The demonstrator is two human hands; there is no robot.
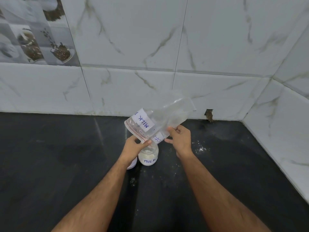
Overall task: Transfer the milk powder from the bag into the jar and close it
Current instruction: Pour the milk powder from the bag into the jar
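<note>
Both hands' grips pinch the tilted clear bag (158,118), seemingly near-empty, over the powder-filled jar (148,156).

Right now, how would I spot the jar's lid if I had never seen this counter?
Start at the black countertop and find the small powder-filled jar marked MILK under the tilted bag. Just left of it, half hidden by the left wrist, lies the lid: flat, pale and unlabelled.

The clear bag (160,118) carries a white label (142,121) handwritten in blue, "MILK", lying tilted; a second strip (158,137) shows only "DER", the rest folded away. The jar (148,158) bears "MILK" in blue handwriting on its white front.
</note>
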